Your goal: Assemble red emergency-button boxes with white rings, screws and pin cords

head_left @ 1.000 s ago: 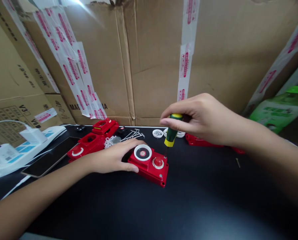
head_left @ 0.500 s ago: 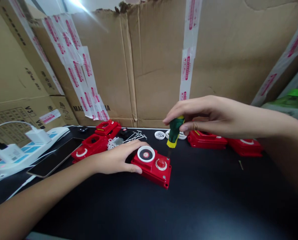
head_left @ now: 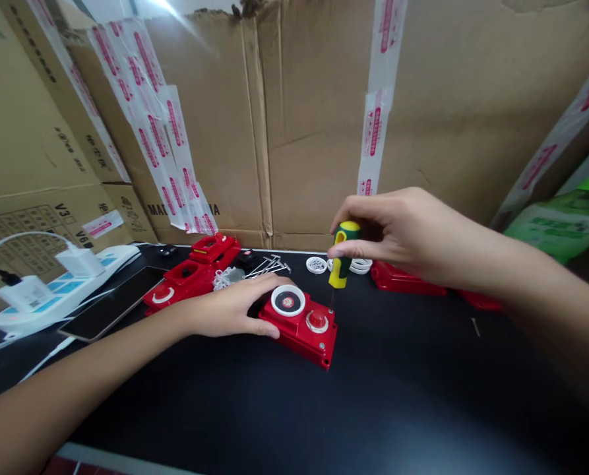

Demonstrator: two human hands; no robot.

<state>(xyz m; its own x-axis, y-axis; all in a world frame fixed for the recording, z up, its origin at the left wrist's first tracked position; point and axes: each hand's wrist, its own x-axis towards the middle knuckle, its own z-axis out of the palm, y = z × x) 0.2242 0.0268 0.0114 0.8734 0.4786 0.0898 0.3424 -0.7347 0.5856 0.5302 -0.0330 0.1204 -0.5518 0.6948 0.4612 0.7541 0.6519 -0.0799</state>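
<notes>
A red plastic box (head_left: 299,340) with a white-ringed black disc (head_left: 288,301) and a red dome (head_left: 317,320) lies on the black table. My left hand (head_left: 247,307) is closed around its left end and keeps it against the tabletop. My right hand (head_left: 378,231) grips the handle of a green and yellow screwdriver (head_left: 342,254) between thumb and fingers. The screwdriver stands almost upright, its tip at a screw (head_left: 330,311) in the box's far right corner. A second screw (head_left: 322,346) shows at the near right corner.
More red housings (head_left: 188,280) sit behind my left hand, others (head_left: 407,278) behind my right. Several metal rods (head_left: 269,265) and white rings (head_left: 316,265) lie at the back. A phone (head_left: 113,303) and power strip (head_left: 57,290) are left; a loose screw (head_left: 475,327) lies right.
My right hand has turned on the screwdriver, so more of the handle's yellow side shows. The tip stays at the same screw. My left hand and the box keep their places; the view shifts slightly.
</notes>
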